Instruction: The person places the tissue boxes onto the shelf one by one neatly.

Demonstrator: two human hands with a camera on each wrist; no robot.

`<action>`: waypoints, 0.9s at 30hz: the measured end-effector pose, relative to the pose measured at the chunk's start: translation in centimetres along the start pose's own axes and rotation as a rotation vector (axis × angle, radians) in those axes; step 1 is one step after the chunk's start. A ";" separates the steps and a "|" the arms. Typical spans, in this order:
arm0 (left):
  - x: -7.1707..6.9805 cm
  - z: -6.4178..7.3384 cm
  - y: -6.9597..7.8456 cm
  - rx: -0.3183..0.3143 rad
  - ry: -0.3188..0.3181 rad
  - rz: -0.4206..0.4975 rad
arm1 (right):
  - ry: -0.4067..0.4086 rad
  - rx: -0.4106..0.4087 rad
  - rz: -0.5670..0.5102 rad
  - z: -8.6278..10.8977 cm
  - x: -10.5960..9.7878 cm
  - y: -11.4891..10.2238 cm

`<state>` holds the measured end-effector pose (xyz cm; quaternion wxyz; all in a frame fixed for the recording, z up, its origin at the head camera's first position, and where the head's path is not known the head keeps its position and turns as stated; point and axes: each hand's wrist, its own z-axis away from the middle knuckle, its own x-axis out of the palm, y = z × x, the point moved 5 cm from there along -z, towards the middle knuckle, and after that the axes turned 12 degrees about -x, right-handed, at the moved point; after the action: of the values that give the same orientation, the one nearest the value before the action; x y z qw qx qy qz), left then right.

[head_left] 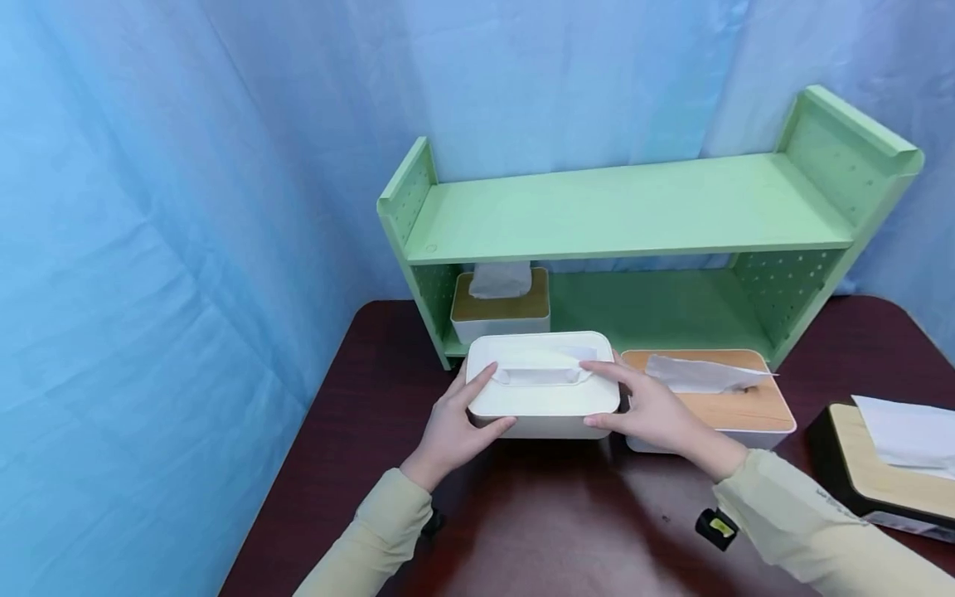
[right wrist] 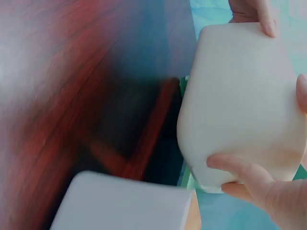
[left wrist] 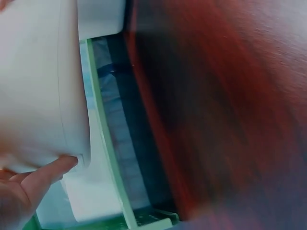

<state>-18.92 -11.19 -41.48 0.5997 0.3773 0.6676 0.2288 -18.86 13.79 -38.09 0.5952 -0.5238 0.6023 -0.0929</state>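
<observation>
A white tissue box (head_left: 545,405) with a white lid and a tissue in its slot is held between both hands, in front of the green shelf. My left hand (head_left: 455,423) grips its left end, thumb on the near side and index finger on the lid. At the right end, my right hand (head_left: 649,406) grips it the same way. The left wrist view shows a left finger against the lower corner of the white box (left wrist: 38,86). In the right wrist view both hands' fingers lie on the white box (right wrist: 240,100).
On the lower level of the green shelf (head_left: 634,215) stands a wood-topped tissue box (head_left: 500,319), at the left. A second wood-topped box (head_left: 746,406) sits right of my hands. Farther right is a black-sided tissue box (head_left: 836,452). All stand around a dark red table (head_left: 336,448).
</observation>
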 end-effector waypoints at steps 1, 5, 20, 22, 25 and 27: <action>0.0 -0.1 0.3 0.011 -0.001 0.002 | -0.003 0.003 -0.006 0.0 -0.3 0.0; 0.0 -0.7 1.7 0.058 -0.003 0.000 | -0.012 0.021 -0.066 0.2 -1.4 0.3; 1.8 -3.5 4.9 0.182 0.015 -0.018 | 0.028 0.035 -0.108 0.6 -5.5 1.5; 2.1 -4.2 5.3 0.186 0.016 -0.016 | 0.032 0.037 -0.092 0.4 -6.2 1.8; 2.7 -5.2 5.9 0.175 -0.001 -0.002 | 0.039 0.040 -0.054 0.2 -7.3 2.4; 3.1 -5.9 6.2 0.159 -0.022 0.017 | 0.047 0.037 -0.033 0.0 -7.9 3.0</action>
<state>-23.23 -4.09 -37.72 0.5730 0.4320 0.6739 0.1759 -22.42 20.97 -35.40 0.5887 -0.5205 0.6055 -0.1261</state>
